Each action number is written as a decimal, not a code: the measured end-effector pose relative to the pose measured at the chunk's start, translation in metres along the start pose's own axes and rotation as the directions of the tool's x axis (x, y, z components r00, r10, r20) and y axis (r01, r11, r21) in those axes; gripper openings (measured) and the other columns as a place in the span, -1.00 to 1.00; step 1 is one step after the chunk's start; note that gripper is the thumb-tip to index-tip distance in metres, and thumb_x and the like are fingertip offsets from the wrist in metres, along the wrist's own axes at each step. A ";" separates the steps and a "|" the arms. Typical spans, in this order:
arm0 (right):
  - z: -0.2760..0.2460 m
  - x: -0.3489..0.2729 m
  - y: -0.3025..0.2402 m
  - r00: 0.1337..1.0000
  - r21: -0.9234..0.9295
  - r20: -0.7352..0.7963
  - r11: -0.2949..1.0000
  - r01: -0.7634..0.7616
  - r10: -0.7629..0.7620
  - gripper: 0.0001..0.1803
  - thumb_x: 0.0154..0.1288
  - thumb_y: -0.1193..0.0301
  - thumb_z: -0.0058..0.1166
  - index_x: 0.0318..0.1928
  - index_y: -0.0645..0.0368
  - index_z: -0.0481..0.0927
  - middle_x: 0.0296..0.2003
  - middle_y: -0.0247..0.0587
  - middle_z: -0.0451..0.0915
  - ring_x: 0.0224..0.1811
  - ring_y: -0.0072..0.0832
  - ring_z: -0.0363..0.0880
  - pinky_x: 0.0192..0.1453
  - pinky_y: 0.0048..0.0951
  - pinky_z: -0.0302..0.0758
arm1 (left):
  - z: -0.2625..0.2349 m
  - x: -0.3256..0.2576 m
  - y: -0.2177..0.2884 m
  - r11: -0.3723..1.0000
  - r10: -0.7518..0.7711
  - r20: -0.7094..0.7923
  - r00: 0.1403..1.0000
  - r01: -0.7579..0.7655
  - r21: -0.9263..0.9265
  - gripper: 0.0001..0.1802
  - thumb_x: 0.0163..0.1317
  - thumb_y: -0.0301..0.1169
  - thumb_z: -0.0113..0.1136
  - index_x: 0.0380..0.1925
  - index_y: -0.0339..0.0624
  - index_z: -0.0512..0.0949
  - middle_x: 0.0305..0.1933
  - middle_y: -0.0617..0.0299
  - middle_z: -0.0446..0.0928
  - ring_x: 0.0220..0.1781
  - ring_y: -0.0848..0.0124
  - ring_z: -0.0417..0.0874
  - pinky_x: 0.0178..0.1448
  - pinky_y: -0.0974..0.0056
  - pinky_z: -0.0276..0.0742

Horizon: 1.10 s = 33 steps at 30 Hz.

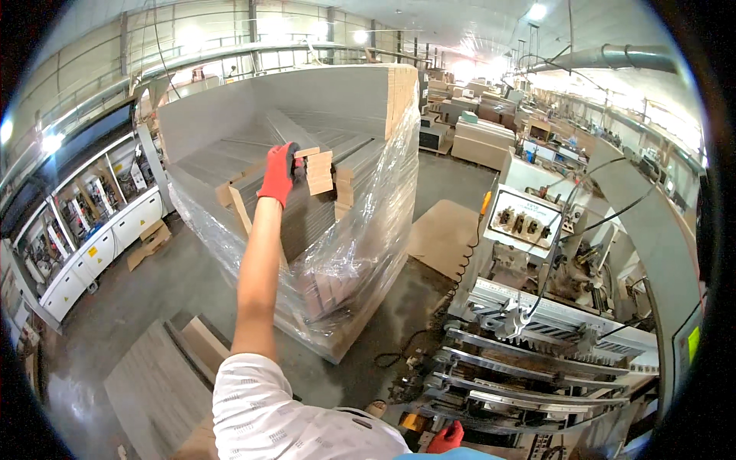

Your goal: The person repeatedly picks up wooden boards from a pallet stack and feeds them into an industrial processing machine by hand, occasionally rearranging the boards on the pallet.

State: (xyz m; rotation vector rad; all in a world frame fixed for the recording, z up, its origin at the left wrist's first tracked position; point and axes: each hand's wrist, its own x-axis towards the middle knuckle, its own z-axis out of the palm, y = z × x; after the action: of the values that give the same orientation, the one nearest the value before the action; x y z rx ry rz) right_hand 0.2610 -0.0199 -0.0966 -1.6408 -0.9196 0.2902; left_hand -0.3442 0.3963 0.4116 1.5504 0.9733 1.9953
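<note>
My left hand, in a red glove with a dark palm, reaches out over a large stack of grey boards. Its fingers are curled at the end of a thin grey board with a pale cut edge, and appear closed on it. Just beside the hand is a block of stacked board ends, tan on their cut faces. Torn cardboard sits below the hand. Low in the view, beside the machine, my right hand shows only in part, also red-gloved; its fingers are mostly hidden.
Clear plastic wrap hangs loosely around the stack. Loose panels lean at lower left. On the right stands a machine with metal rails and a coiled black hose. A brown sheet lies on the floor; a white machine stands left.
</note>
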 end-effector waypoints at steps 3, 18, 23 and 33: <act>-0.005 0.003 -0.010 0.984 -0.148 -0.028 0.974 0.169 -0.175 -0.65 0.17 0.60 0.12 0.02 0.32 0.55 -0.13 -0.01 0.57 -0.14 -0.21 0.57 0.03 -0.30 0.52 | 0.128 -0.090 0.014 0.959 -0.104 0.024 0.994 0.107 -0.264 -0.67 0.41 -0.22 0.09 0.02 -0.21 0.49 -0.22 0.16 0.53 -0.31 0.39 0.59 -0.11 0.32 0.58; 0.058 0.094 -0.294 0.733 0.687 0.612 0.659 -0.306 -0.297 -0.65 0.33 0.44 0.21 0.11 0.13 0.53 -0.11 -0.31 0.57 -0.16 -0.52 0.51 -0.11 -0.43 0.52 | 0.251 -0.258 0.090 0.813 -0.173 0.119 0.978 0.210 -0.543 -0.42 0.37 -0.39 0.20 0.33 -0.23 0.25 0.16 0.02 0.56 0.13 0.21 0.63 0.23 0.12 0.55; 0.045 0.110 -0.299 0.819 0.884 0.466 -0.129 -0.450 0.337 -0.63 0.48 0.09 0.06 0.05 0.09 0.53 -0.17 -0.29 0.58 -0.23 -0.49 0.51 -0.21 -0.45 0.49 | 0.260 -0.287 0.077 0.697 -0.220 0.138 0.966 0.255 -0.670 -0.34 0.38 -0.35 0.18 0.41 -0.16 0.15 0.28 -0.08 0.48 0.18 0.08 0.61 0.23 -0.01 0.57; -0.060 0.191 -0.100 0.730 0.953 -0.136 0.289 -0.088 0.670 -0.43 0.43 -0.04 0.09 0.17 0.16 0.51 0.03 -0.21 0.58 0.07 -0.25 0.53 0.23 -0.12 0.45 | 0.169 -0.310 -0.107 0.967 -0.023 0.172 0.985 -0.021 0.254 -0.45 0.44 -0.39 0.01 0.39 -0.22 0.24 0.45 -0.08 0.27 0.45 0.09 0.32 0.50 0.06 0.24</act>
State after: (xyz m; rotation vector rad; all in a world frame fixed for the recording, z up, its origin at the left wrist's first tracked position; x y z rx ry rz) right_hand 0.3840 0.0718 0.0668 -0.7236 0.2111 0.5464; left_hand -0.1042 0.2937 0.1508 1.8234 1.1942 1.7518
